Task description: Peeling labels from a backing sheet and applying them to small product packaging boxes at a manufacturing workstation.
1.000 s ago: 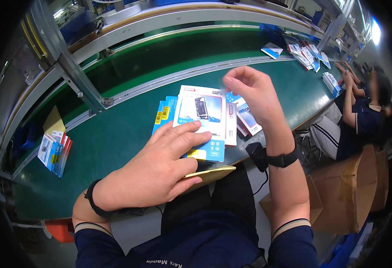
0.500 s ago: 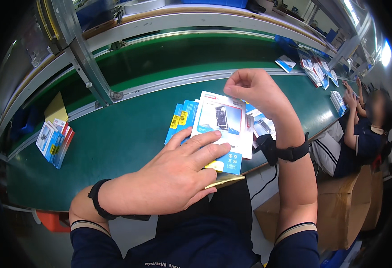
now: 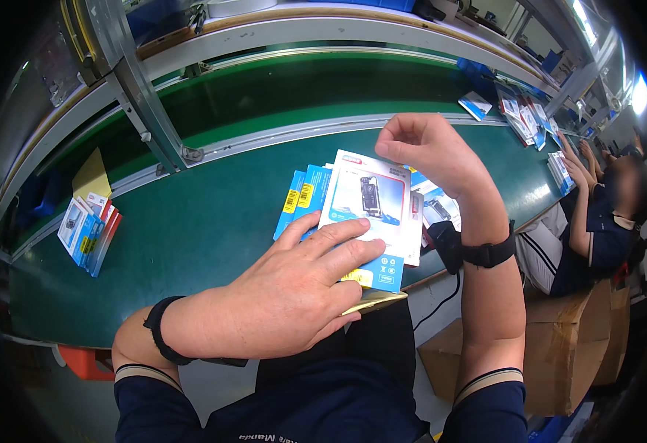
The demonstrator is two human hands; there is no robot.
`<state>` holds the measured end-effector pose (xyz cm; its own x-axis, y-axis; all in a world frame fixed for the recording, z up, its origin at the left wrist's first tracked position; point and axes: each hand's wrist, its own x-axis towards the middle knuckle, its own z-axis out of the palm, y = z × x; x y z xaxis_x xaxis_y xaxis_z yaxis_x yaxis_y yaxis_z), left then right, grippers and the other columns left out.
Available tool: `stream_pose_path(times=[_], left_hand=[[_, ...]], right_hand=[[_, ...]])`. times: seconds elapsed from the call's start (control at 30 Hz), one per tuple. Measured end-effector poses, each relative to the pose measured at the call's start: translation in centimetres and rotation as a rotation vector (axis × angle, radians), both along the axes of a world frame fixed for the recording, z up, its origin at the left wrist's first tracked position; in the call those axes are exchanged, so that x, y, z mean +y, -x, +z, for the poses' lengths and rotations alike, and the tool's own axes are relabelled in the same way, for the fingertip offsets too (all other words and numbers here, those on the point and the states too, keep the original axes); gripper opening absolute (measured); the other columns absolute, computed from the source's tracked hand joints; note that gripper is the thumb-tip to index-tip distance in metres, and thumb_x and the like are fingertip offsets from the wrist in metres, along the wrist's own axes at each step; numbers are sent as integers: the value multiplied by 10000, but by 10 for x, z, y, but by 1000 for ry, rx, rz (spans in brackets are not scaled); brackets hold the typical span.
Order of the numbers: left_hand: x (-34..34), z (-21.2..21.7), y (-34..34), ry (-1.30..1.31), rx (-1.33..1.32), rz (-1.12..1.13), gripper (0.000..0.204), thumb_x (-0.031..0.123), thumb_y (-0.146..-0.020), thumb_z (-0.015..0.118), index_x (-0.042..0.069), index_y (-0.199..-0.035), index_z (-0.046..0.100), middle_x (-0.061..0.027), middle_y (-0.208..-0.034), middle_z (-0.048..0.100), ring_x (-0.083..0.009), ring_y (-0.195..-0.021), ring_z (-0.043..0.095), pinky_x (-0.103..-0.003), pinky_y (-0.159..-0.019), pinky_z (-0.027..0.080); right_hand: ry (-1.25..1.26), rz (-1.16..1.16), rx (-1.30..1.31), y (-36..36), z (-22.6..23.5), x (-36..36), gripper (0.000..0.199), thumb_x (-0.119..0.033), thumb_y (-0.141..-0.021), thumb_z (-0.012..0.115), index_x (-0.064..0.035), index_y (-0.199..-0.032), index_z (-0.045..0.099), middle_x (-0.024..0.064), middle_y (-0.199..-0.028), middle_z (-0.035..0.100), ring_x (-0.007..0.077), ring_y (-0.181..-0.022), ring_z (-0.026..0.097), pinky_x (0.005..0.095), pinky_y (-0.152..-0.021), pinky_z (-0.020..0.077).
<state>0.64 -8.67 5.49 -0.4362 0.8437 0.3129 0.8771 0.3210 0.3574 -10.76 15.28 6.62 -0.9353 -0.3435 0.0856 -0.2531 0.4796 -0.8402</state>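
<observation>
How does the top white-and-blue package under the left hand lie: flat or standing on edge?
Flat. The top package lies face up on other packs on the green table, with the left hand pressing its lower part.

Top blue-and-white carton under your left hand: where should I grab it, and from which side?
Take the top carton by its far short edge, coming from the conveyor side. It lies flat on the stack of blue packages, the left hand covers its near end, and the far edge juts free beside the raised right hand; a thin pinch likely suits.
</observation>
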Motion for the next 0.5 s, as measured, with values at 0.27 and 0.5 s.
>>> stream_pose_path(times=[0.27,0.5], left_hand=[[1,-1,-1,-3,4,7,271,233,-806,763,51,-748,570,-154,-1387,493,-373,-1337,429,-602,-1038,350],[0,-1,-1,-16,-4,5,263,219,-801,766,48,-749,572,-157,-1383,493,-372,-1349,421,-603,-1049,347]], right_hand=[[-56,-65,-27,1,-7,-2,100,-89,-875,689,4,-893,659,21,-800,658,63,-743,589,221,-651,479],[126,-152,261,-13,-13,-1,155,-125,-842,728,-5,-941,720,51,-769,663,128,-701,617,278,-658,497]])
